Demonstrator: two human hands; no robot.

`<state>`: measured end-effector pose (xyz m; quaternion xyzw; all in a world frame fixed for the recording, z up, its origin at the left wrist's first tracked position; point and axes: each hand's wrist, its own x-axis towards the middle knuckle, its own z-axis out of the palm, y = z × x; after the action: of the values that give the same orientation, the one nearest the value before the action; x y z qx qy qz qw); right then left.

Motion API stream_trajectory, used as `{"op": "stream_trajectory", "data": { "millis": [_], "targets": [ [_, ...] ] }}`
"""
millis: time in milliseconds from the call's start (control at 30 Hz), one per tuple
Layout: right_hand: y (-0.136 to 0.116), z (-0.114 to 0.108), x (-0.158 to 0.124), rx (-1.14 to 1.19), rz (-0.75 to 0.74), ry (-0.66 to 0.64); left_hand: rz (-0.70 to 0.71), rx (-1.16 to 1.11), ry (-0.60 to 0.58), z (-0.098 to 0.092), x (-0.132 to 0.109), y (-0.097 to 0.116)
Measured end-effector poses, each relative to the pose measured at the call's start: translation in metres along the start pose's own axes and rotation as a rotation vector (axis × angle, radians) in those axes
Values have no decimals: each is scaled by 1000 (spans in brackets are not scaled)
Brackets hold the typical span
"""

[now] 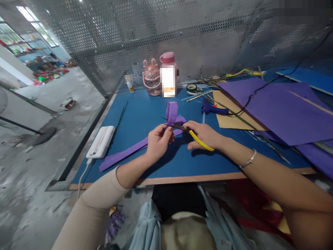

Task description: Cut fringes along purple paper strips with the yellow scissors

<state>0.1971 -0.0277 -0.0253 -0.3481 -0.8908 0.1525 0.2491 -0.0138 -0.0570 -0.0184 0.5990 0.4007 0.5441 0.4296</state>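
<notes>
Pinching item, left hand: thumb and fingertips closed on a purple paper strip, held just above the near middle of the blue table.

Right hand: closed around the yellow handle of a pair of scissors; dark blades point left and meet the strip just beside the left fingertips. Whether the blades are parted cannot be told. Silver bracelet on the right wrist.

Purple paper strip: one end curls upright in a loop above the blades; the long tail runs left and nearward across the table, lying flat, ending near the front edge.

White device: flat on the table's left edge, near the strip's tail, with a white cord hanging off the near side.

Green wire: thin, straight, lying just right of the white device.

Blue glue gun: on the table beyond the right hand, black cable trailing far right.

Brown card: flat, right of the glue gun, partly under a large purple sheet.

Tape roll: far side, right of the bottles.

Pink bottle and pink eared cup: upright, touching or nearly so, at the far edge.

Small glue bottle: upright, left of the cup.

Perforated metal panel: standing behind the table.
</notes>
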Motion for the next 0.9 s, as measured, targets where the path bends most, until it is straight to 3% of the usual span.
{"op": "stream_trajectory", "data": {
  "millis": [533, 900],
  "targets": [
    [-4, 0, 1, 85, -54, 37, 27, 65, -51, -2, -2, -8],
    [-1, 0, -1, 128, 10, 56, -1, 65, -85, -1, 1, -6]
  ]
}}
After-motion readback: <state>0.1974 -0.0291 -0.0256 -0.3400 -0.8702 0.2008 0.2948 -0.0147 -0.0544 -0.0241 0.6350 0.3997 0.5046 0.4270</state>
